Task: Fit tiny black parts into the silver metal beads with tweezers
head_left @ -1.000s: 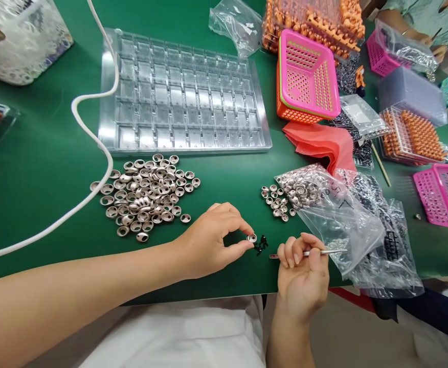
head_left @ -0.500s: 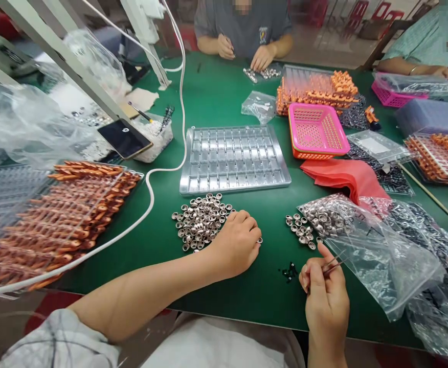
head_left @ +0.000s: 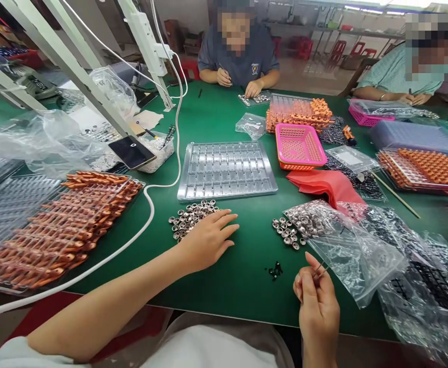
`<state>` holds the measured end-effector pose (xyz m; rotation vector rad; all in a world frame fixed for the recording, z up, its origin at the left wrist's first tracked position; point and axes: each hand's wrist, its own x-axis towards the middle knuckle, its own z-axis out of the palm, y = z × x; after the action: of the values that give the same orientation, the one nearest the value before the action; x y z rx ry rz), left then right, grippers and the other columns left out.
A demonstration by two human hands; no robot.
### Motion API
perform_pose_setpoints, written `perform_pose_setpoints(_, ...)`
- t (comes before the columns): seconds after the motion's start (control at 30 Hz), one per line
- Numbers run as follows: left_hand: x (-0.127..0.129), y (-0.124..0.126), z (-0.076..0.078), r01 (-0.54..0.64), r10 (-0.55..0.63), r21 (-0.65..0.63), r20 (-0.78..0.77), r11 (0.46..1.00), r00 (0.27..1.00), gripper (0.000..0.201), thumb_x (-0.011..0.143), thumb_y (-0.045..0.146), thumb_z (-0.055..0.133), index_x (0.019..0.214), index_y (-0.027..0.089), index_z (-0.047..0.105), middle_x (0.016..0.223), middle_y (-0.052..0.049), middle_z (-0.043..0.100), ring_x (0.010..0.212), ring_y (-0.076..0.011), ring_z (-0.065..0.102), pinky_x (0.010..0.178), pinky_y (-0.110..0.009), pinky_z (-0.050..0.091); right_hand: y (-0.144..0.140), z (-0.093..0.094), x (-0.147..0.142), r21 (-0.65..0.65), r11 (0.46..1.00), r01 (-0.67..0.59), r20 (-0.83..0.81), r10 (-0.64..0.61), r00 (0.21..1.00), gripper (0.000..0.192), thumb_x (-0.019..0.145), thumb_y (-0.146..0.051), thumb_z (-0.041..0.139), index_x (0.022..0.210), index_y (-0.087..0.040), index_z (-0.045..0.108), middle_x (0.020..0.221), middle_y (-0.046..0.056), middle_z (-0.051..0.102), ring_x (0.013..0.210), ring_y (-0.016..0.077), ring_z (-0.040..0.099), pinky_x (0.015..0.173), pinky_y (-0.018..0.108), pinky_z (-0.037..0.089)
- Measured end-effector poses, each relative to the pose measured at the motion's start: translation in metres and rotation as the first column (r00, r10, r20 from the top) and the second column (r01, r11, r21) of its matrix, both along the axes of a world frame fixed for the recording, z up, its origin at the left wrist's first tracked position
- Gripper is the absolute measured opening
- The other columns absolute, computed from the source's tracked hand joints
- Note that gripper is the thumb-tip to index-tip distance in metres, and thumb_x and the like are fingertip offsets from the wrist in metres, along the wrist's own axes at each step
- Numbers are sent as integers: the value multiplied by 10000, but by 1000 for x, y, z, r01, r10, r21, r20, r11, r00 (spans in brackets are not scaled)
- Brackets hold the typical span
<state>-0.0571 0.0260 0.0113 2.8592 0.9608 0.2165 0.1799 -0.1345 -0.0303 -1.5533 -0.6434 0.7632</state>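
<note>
My left hand (head_left: 207, 239) lies with its fingers stretched out at the right side of a pile of small silvery metal cups (head_left: 185, 221), hiding part of it. My right hand (head_left: 318, 299) is closed around a pair of tweezers (head_left: 320, 269), whose thin tips point up and right. Left of that hand lies a little heap of tiny black parts (head_left: 274, 271). Beyond it are a smaller group of loose metal cups (head_left: 287, 231) and a clear plastic bag (head_left: 356, 258) with more cups in its mouth. A clear compartment tray (head_left: 227, 171) lies flat behind the pile.
A white cable (head_left: 150, 204) winds across the table left of the pile. Trays of orange parts (head_left: 63, 227) stand at the left. Pink basket (head_left: 300, 143), red cloth (head_left: 323, 184) and a phone (head_left: 132, 152) lie farther back. Two people work across the table.
My left hand has shifted left over the pile and its curled fingers have spread out. My right hand still holds the tweezers. The view has tilted up.
</note>
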Motion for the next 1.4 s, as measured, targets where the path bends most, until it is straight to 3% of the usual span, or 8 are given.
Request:
perform_pose_setpoints(0.17, -11, 12, -16, -24, 19, 75, 63, 997, 998, 291, 1000, 163, 443, 1069, 122, 723, 1180, -159, 707, 1208, -326, 609, 1076, -532, 516, 1, -13, 3, -7, 999, -45, 34, 45, 998, 491, 935, -529, 586, 1321, -225, 596, 783, -16, 526, 632, 103, 480, 545, 240, 443)
perform_pose_setpoints(0.33, -9, 12, -5, -78, 72, 95, 64, 992, 995, 291, 995, 163, 432, 999, 94, 715, 1052, -182, 699, 1036, -332, 634, 964, -564, 551, -1, -13, 3, 3, 997, -77, 17, 77, 997, 440, 964, -480, 559, 1322, -228, 592, 770, -27, 528, 627, 97, 484, 558, 236, 445)
perform_pose_setpoints(0.43, 14, 7, 2, -23, 21, 24, 90, 999, 996, 266, 1001, 177, 460, 1116, 114, 691, 1169, -161, 687, 1128, -319, 606, 1037, -548, 513, -1, -9, 3, 6, 995, -101, -15, 101, 995, 425, 976, -472, 541, 1321, -228, 586, 793, -22, 536, 637, 97, 484, 560, 238, 439)
perform_pose_setpoints(0.57, 67, 11, 0, 78, -45, -206, 160, 975, 986, 298, 994, 183, 507, 1257, 120, 630, 1306, -158, 640, 1224, -319, 563, 1061, -518, 493, -1, -7, 3, 4, 994, -109, -25, 109, 994, 413, 984, -467, 530, 1316, -227, 587, 806, -16, 537, 658, 101, 497, 575, 243, 448)
perform_pose_setpoints(0.7, 114, 27, -13, 82, -32, -262, 189, 962, 981, 306, 993, 220, 529, 1265, 111, 617, 1257, -170, 644, 1181, -296, 584, 1020, -472, 520, 1, -8, 2, 51, 996, -79, -59, 82, 995, 389, 972, -469, 550, 1270, -226, 611, 793, -20, 530, 630, 93, 486, 547, 233, 444)
perform_pose_setpoints(0.83, 136, 34, -21, 77, -14, -309, 199, 948, 980, 282, 981, 206, 540, 1229, 109, 633, 1175, -161, 647, 1100, -281, 617, 965, -442, 544, 2, -8, 2, 94, 994, -47, -120, 58, 991, 357, 964, -460, 571, 1229, -227, 628, 797, -22, 521, 620, 84, 474, 530, 220, 435)
perform_pose_setpoints(0.97, 131, 24, -19, 97, -27, -347, 201, 933, 979, 255, 963, 145, 532, 1189, 123, 649, 1147, -139, 651, 1096, -265, 617, 971, -425, 542, 2, -8, 3, 101, 993, -65, -139, 79, 987, 352, 967, -448, 570, 1227, -217, 627, 769, -30, 497, 613, 82, 465, 534, 220, 436)
perform_pose_setpoints(1.4, 69, -11, -10, 81, 25, -471, 214, 878, 976, 308, 914, 134, 625, 1219, 184, 624, 1185, -82, 671, 1081, -214, 654, 928, -332, 564, 0, -6, 5, 111, 990, -88, -160, 105, 982, 314, 980, -385, 569, 1258, -252, 632, 769, -35, 485, 623, 74, 463, 535, 210, 416)
